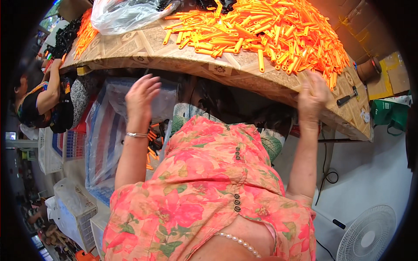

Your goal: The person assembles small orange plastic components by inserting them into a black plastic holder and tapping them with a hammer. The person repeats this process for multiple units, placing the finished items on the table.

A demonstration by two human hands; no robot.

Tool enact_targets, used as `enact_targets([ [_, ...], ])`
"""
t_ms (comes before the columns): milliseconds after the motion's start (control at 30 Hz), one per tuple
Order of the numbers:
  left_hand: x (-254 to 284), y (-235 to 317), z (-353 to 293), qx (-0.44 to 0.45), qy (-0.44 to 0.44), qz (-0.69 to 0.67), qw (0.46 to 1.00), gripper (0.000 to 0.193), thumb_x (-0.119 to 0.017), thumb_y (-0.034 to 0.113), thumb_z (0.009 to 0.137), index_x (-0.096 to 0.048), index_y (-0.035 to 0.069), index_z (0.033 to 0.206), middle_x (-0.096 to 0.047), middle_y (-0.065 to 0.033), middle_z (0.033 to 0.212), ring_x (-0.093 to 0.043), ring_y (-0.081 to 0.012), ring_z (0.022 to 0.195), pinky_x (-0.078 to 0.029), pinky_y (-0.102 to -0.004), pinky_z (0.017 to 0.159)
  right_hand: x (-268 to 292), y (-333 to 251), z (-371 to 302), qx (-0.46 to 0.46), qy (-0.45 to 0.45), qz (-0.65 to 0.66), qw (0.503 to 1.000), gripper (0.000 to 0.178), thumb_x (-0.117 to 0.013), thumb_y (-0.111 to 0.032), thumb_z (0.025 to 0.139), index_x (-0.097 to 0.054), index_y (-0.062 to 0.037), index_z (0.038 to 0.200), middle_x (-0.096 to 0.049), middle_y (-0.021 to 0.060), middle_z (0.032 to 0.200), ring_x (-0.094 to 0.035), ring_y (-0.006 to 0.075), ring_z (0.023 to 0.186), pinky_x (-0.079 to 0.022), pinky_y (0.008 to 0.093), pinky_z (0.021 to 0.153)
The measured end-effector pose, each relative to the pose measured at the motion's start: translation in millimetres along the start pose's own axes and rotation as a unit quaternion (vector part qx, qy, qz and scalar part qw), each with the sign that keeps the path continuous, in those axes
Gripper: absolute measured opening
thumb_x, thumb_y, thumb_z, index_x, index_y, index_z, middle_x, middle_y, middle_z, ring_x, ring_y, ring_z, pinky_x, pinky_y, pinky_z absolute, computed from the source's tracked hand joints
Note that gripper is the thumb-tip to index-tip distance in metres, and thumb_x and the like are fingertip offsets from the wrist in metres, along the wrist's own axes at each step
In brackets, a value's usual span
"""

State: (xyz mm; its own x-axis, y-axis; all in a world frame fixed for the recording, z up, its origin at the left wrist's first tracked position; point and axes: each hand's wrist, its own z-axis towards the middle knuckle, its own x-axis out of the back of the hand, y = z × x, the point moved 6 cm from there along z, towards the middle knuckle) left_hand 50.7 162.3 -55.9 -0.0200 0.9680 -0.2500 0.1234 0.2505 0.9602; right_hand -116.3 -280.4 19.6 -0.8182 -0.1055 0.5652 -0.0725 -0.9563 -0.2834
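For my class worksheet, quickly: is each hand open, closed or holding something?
Left hand: open, nothing visible in it.
Right hand: blurred near orange plastic pieces; grip cannot be told.

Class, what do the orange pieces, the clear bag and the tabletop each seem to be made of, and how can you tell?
Orange pieces: probably moulded plastic, smooth and slightly glossy, with even colour and repeated shapes.
Clear bag: likely thin plastic film, see-through, shiny and crumpled.
Tabletop: perhaps a printed sheet covering with wood-like patterning; the material beneath is hidden.
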Motion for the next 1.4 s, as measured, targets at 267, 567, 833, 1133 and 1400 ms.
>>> enact_targets([
  [267, -173, -4, -20, -0.100, -0.286, 0.113, 0.946, 0.022, -0.060, 0.007, 0.093, -0.062, 0.000, 0.113, -0.071, -0.0079, 0.095, -0.066, -0.0093, 0.079, -0.053, -0.0207, 0.066, -71, -79, 3, 0.037, -0.114, -0.029, 0.992, 0.027, -0.071, -0.027, 0.080, -0.068, -0.0136, 0.104, -0.061, 0.0048, 0.094, -0.057, 0.0227, 0.095, -0.038, 0.0409, 0.088],
  [567, -203, 26, 44, -0.258, -0.249, 0.208, 0.910, 0.022, -0.060, 0.004, 0.090, -0.059, -0.003, 0.111, -0.068, -0.0074, 0.094, -0.066, -0.0111, 0.085, -0.053, -0.0212, 0.067, -62, -43, 3, -0.009, -0.135, -0.003, 0.991, 0.020, -0.066, -0.014, 0.082, -0.065, -0.0105, 0.101, -0.061, 0.0083, 0.090, -0.060, 0.0280, 0.090, -0.046, 0.0407, 0.080],
  [833, -263, 57, 175, -0.422, -0.085, 0.460, 0.777, 0.034, -0.069, 0.024, 0.079, -0.067, 0.004, 0.105, -0.072, -0.0105, 0.088, -0.070, -0.0231, 0.081, -0.054, -0.0327, 0.076, -57, -22, 9, -0.031, -0.134, 0.087, 0.987, 0.017, -0.064, -0.009, 0.083, -0.066, -0.0083, 0.100, -0.060, 0.0098, 0.092, -0.060, 0.0298, 0.088, -0.048, 0.0411, 0.077],
  [1133, -326, 38, 213, -0.293, -0.070, 0.662, 0.686, 0.037, -0.070, 0.030, 0.074, -0.070, 0.004, 0.100, -0.069, -0.0174, 0.100, -0.067, -0.0315, 0.096, -0.053, -0.0395, 0.083, -56, -19, 7, -0.046, -0.148, 0.095, 0.983, 0.020, -0.066, -0.014, 0.083, -0.067, -0.0099, 0.103, -0.060, 0.0085, 0.093, -0.060, 0.0283, 0.088, -0.048, 0.0405, 0.076],
  [1400, -286, 30, 259, -0.147, -0.156, 0.366, 0.905, 0.017, -0.067, 0.015, 0.077, -0.068, 0.001, 0.069, -0.057, -0.0034, 0.058, -0.049, -0.0122, 0.049, -0.037, -0.0266, 0.048, -57, -16, 7, -0.098, -0.145, 0.132, 0.976, 0.020, -0.071, -0.019, 0.080, -0.071, -0.0088, 0.097, -0.061, 0.0081, 0.088, -0.062, 0.0278, 0.083, -0.048, 0.0388, 0.072],
])
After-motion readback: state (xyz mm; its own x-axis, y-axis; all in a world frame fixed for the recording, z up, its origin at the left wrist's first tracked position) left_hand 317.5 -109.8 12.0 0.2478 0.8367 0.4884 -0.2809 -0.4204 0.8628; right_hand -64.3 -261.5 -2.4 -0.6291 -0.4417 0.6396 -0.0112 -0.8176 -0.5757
